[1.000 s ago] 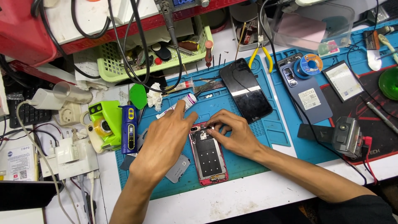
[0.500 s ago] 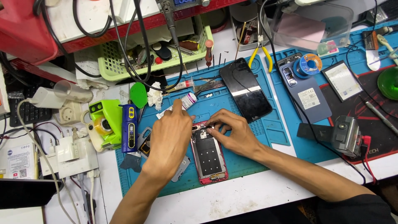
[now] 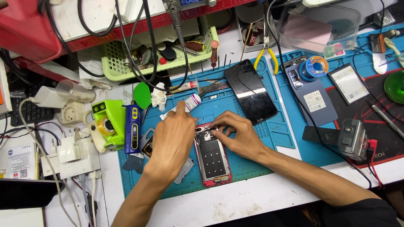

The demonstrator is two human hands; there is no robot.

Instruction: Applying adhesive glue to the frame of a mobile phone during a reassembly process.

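An opened phone with a red frame (image 3: pixel 213 162) lies back-up on the blue work mat (image 3: pixel 252 168). My left hand (image 3: pixel 172 143) lies palm down just left of the phone and covers its left edge. Its index finger stretches up to a small white bottle (image 3: pixel 193 101); nothing shows in the hand. My right hand (image 3: pixel 237 134) comes in from the right. Its thumb and fingertips pinch at the phone's top end, near the camera; anything between them is too small to see.
A black phone screen (image 3: pixel 250 90) lies above my right hand. A blue electric screwdriver (image 3: pixel 132 128) and a green device (image 3: pixel 107 122) sit left. A grey metal plate (image 3: pixel 184 170) lies under my left wrist. A blue back cover (image 3: pixel 313 98), solder spool (image 3: pixel 315 66) and yellow pliers (image 3: pixel 269 56) lie right.
My left hand has slid right and up, closer to the phone, with its fingers drawn together toward the small bottle. My right hand stays at the phone's top end.
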